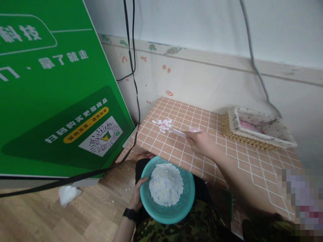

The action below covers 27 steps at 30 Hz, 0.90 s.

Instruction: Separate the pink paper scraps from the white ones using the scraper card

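Observation:
A round teal plastic basket (188,188) rests on my lap, heaped with small white paper scraps (166,185). My left hand (137,194) grips its left rim, the thumb over the edge. Over the table, my right hand (199,142) is closed on a thin white flat strip (179,133) that points left. Just beyond the strip's tip lies a small pile of pink and white paper bits (164,124). Another pinkish-white piece or pile (194,129) shows behind my right hand, partly hidden by it.
The table (181,153) has a brown cloth with white grid lines. A lined wicker basket (257,129) with something pink inside stands by the wall. A large green panel (60,87) rises at left, and a black cable (137,101) hangs before it. A white bag (68,195) lies on the floor.

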Available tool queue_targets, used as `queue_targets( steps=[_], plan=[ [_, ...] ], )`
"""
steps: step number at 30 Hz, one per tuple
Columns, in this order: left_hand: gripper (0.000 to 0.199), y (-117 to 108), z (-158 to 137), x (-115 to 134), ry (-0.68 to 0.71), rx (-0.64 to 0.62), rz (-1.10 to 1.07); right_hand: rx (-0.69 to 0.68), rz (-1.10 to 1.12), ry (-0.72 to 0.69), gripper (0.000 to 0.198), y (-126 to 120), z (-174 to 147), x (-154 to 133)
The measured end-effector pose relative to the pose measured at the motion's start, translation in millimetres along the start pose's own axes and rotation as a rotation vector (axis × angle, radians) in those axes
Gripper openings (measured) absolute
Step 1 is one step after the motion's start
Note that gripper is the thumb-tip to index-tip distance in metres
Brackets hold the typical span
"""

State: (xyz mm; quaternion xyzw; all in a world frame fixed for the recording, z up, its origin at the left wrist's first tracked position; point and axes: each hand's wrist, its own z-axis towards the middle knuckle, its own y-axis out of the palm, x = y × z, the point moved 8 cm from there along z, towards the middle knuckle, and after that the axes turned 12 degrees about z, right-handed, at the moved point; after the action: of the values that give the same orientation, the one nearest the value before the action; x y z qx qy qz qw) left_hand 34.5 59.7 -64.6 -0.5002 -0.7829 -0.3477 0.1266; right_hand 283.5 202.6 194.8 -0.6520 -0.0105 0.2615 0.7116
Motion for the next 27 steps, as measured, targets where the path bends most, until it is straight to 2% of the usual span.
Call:
queue_targets(
  steps=[6,13,18,23,27],
  plan=[
    [0.018,-1.4,-0.4,1.6,0.016,0.013,0.001,-0.009,-0.026,-0.023,0.031,-2.3,-2.1,1.2],
    [0.021,-3.9,2.2,-1.7,0.007,-0.003,-0.003,-0.014,0.06,-0.053,0.031,-12.9,-11.0,-8.3],
    [0.018,-2.6,0.9,-1.7,-0.005,0.002,-0.011,0.05,0.04,-0.057,0.03,-19.2,-11.7,-3.8],
    [0.019,-2.7,0.3,-2.7,-0.027,0.009,-0.016,0.016,0.028,-0.073,0.029,-16.9,-11.3,-2.2],
    [0.019,-3.1,1.2,-2.9,-0.028,0.0,-0.017,0.05,0.034,-0.076,0.029,-21.7,-12.5,-4.6]
  ],
)
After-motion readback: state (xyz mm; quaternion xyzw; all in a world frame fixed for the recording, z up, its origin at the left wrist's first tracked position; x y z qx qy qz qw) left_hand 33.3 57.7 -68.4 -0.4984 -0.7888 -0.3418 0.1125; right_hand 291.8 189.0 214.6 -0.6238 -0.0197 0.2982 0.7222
